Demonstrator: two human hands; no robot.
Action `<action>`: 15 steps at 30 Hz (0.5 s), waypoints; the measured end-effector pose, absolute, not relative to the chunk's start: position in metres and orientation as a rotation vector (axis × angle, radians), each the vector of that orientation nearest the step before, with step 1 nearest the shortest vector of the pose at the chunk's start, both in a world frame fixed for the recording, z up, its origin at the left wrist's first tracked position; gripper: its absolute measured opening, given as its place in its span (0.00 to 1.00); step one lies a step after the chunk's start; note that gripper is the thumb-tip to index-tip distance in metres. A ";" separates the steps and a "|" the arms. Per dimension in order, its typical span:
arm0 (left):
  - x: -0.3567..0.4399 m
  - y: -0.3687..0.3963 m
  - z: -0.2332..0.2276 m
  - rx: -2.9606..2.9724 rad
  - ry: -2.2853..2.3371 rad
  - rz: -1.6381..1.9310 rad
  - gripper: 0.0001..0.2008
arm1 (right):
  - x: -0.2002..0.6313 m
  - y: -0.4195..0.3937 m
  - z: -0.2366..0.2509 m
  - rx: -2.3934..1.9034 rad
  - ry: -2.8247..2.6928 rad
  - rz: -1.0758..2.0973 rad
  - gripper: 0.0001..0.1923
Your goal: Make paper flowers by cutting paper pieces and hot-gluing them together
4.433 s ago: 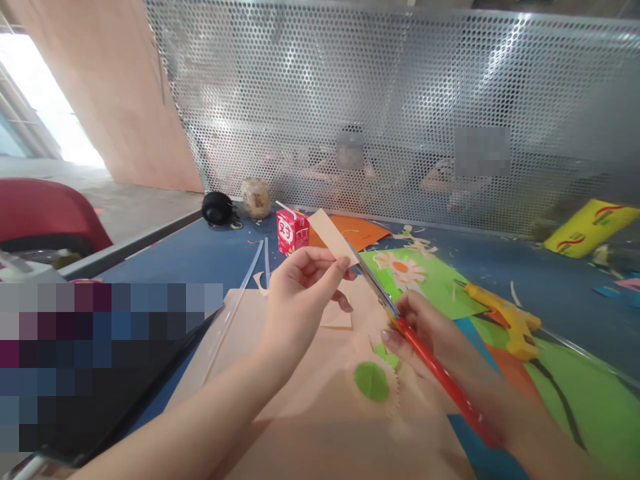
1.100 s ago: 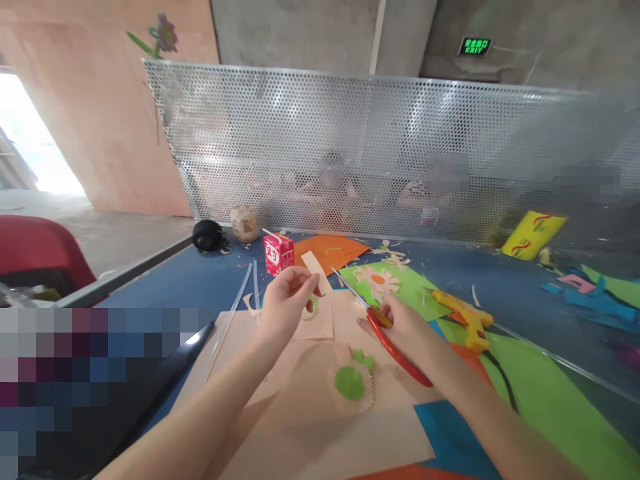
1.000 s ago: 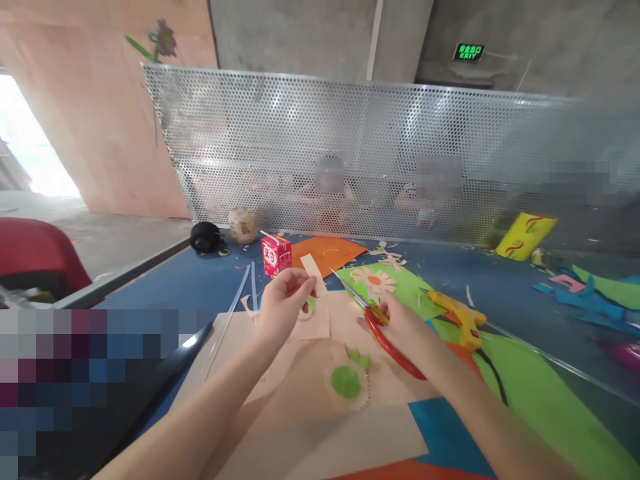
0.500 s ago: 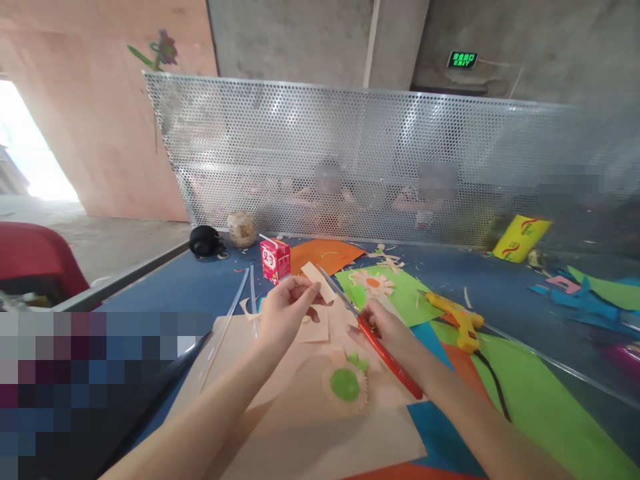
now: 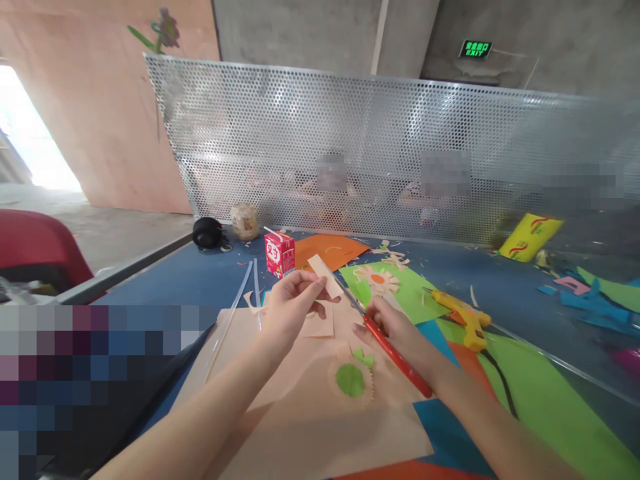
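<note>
Head view: the left hand (image 5: 290, 308) pinches a small tan paper strip (image 5: 325, 275) above the worktop (image 5: 200, 273), while the right hand (image 5: 395, 327) is wrapped round the red-handled scissors (image 5: 385, 333), blades meeting the strip's edge (whether they are parted is too fine to tell). The cut looks barely begun; a fringed green-centred flower (image 5: 351, 381) lies finished on the tan sheet (image 5: 320, 433) below.

left hand (image 5: 290, 308): raised, fingertips pinched | right hand (image 5: 395, 327): fingers curled shut, forearm extended
</note>
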State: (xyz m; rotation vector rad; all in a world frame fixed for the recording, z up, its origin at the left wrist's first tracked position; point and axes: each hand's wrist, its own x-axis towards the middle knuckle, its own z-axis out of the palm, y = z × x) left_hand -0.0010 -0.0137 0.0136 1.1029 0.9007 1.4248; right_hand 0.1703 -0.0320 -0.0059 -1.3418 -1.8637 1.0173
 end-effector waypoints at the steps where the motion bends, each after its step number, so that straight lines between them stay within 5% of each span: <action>1: -0.001 -0.013 0.014 1.106 0.906 1.423 0.08 | 0.170 -0.033 -0.004 -1.341 -1.857 1.031 0.15; 15: -0.001 -0.015 0.011 1.161 0.896 1.392 0.09 | 0.166 -0.034 -0.004 -1.357 -1.806 1.045 0.17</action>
